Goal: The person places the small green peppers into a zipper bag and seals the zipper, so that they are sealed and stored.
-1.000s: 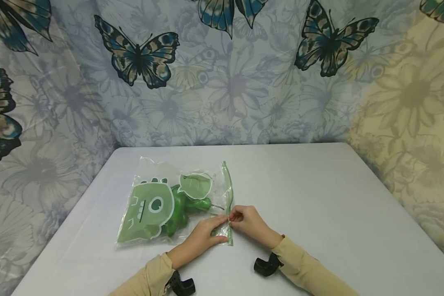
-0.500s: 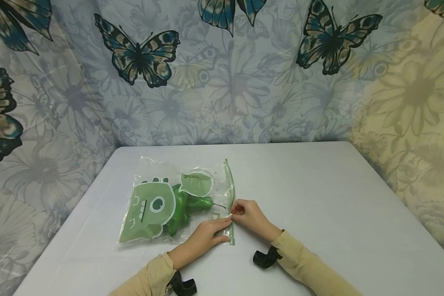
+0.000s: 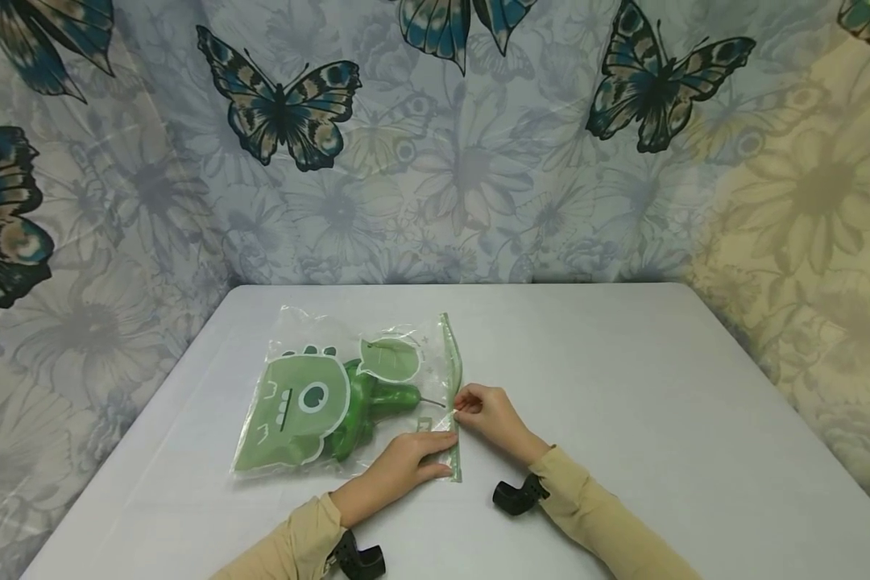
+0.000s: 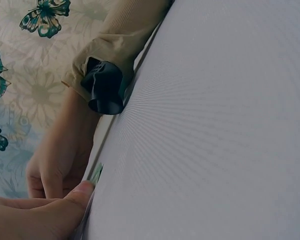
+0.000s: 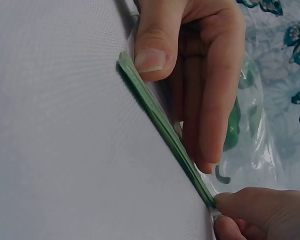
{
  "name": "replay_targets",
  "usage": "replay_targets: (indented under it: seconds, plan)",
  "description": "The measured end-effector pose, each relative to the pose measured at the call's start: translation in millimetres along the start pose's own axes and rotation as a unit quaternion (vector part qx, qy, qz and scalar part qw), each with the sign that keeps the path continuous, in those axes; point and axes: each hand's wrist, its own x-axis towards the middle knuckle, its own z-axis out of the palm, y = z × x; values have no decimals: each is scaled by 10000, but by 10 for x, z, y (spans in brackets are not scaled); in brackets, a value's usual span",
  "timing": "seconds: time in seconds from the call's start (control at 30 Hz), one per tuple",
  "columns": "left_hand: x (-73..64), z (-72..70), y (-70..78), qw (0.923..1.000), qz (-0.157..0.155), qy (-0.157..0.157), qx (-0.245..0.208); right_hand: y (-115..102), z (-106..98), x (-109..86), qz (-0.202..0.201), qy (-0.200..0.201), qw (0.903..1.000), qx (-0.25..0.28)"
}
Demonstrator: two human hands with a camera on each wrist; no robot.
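A clear zip bag [image 3: 297, 411] printed with a green one-eyed monster lies flat on the white table, its green zip strip [image 3: 451, 354] along the right side. Through the film shows a glossy green pepper-like thing [image 3: 395, 399] with a thin stem. My left hand [image 3: 402, 463] rests on the bag's near right corner, fingers extended beside the strip; the right wrist view shows its thumb and long fingers there. Further along the strip, my right hand [image 3: 491, 415] pinches a small pale slider [image 5: 216, 213] between thumb and forefinger. Those fingertips partly hide the slider.
The white table [image 3: 623, 387] extends right of the bag. Behind it hangs a cloth [image 3: 464, 161] with butterflies and flowers. A black wrist camera [image 3: 518, 493] sits at the right cuff, another black camera [image 3: 358, 556] at the left.
My right hand has moved away from me along the zip strip, widening the gap to the left fingertips. The left hand stays nearly in place; the view has shifted slightly.
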Motion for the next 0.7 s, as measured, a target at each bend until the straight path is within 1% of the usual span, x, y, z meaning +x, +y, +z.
replay_targets:
  seconds: [0.07,0.13,0.27,0.37,0.5,0.67,0.7]
  plan:
    - [-1,-3,2,10000,-40,-52,-16,-75,-22,9,-59,4,10000,11]
    - [-5,-6,5,9999,-95,-94,-66,-102,-32,22,-144,-7,9999,-6]
    - [-9,-4,9,9999,-95,-73,-58,106,5,70,-188,54,9998,15]
    - [-5,1,3,9999,-98,25,-75,282,32,114,-105,104,9999,-17]
    - [2,-1,1,9997,-129,164,-162,332,26,168,-34,136,9998,-163]
    - [15,-3,11,9996,-118,194,-177,352,18,217,55,273,9993,-265]
    - [17,-2,13,9996,-112,195,-180,360,15,226,52,294,9993,-220]
